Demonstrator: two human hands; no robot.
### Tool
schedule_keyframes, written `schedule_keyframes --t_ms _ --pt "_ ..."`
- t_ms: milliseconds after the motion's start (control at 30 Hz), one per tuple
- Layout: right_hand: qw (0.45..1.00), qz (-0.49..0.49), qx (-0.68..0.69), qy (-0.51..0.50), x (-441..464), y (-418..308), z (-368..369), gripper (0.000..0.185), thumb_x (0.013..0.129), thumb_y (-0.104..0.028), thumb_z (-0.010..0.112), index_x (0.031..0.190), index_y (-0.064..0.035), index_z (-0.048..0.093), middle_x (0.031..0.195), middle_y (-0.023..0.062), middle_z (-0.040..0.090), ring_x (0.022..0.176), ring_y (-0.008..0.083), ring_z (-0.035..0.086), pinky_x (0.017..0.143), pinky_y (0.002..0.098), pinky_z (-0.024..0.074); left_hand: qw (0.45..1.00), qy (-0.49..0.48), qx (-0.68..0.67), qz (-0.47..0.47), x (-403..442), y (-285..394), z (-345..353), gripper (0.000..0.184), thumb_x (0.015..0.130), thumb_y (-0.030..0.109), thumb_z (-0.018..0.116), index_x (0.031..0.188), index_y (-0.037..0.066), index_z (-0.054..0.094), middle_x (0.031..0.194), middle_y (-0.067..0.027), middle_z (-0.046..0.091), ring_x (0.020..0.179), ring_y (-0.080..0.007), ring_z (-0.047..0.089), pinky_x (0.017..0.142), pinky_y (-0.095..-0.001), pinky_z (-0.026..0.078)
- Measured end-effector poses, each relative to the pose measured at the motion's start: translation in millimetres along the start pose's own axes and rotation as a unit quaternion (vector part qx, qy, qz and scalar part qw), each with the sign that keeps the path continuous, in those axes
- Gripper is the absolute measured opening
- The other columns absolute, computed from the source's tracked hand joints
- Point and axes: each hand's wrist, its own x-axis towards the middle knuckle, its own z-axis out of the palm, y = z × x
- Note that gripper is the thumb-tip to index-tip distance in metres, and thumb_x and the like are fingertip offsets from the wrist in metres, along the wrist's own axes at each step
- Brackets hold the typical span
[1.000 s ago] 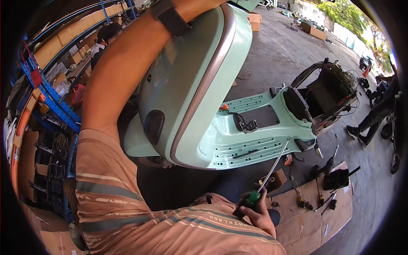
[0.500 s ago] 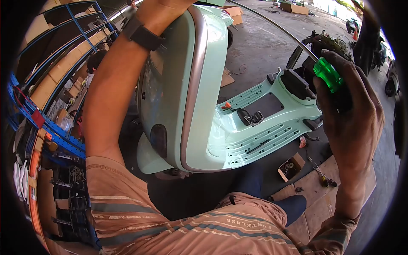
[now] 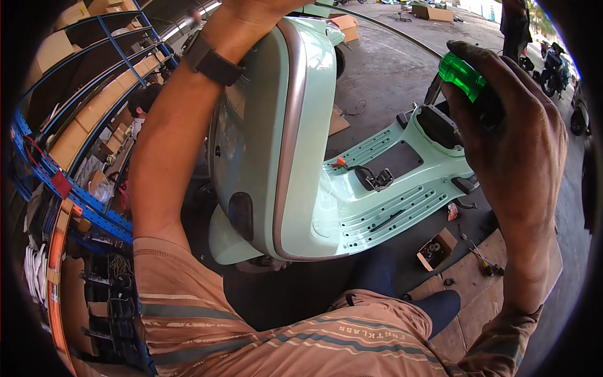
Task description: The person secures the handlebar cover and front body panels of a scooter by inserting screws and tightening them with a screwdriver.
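Observation:
My right hand [image 3: 512, 119] is raised at the right, its fingers wrapped round the green handle of a long screwdriver [image 3: 463, 76]. The metal shaft runs up and left to the top edge, near the top of the mint-green scooter body [image 3: 317, 144]. My left hand [image 3: 264, 5] reaches over the top of the scooter's front panel; its fingers are cut off by the frame's top edge. A black connector with wires [image 3: 377, 179] lies on the scooter's footboard [image 3: 392, 220].
A small open box [image 3: 436, 249] and tools [image 3: 487, 267] lie by a flat cardboard sheet [image 3: 458, 314] at lower right. Blue shelving [image 3: 113, 44] with boxes lines the left side, where another person [image 3: 143, 100] is partly visible. Motorbikes [image 3: 554, 69] stand at far right.
My right hand has risen from low near my lap with the screwdriver, then shifted slightly left. The screwdriver's shaft now points up and left. My left arm stays raised over the scooter.

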Motion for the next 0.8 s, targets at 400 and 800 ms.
schedule_keyframes --t_ms 400,800 --pt "0.993 0.102 0.023 -0.048 5.6 -5.3 -2.0 0.028 0.086 -0.015 0.073 0.113 -0.0098 0.068 0.095 0.0105 0.073 0.079 0.0208 0.073 0.069 0.0309 0.0539 1.000 0.009 0.003 0.004 0.0 -1.5 2.3 0.102 0.057 0.043 0.091 0.135 0.010 0.035 0.107 -0.0146 0.052 0.089 -0.0316 0.065 0.067 -0.0408 0.062" --pt "0.997 0.069 0.026 -0.039 7.7 14.9 -4.8 0.032 0.086 -0.020 0.073 0.116 -0.0095 0.066 0.093 0.0085 0.072 0.079 0.0176 0.071 0.071 0.0298 0.0536 1.000 0.014 0.014 0.004 2.7 2.9 -0.5 0.103 0.056 0.043 0.092 0.135 0.012 0.034 0.111 -0.0136 0.052 0.094 -0.0315 0.064 0.071 -0.0398 0.061"
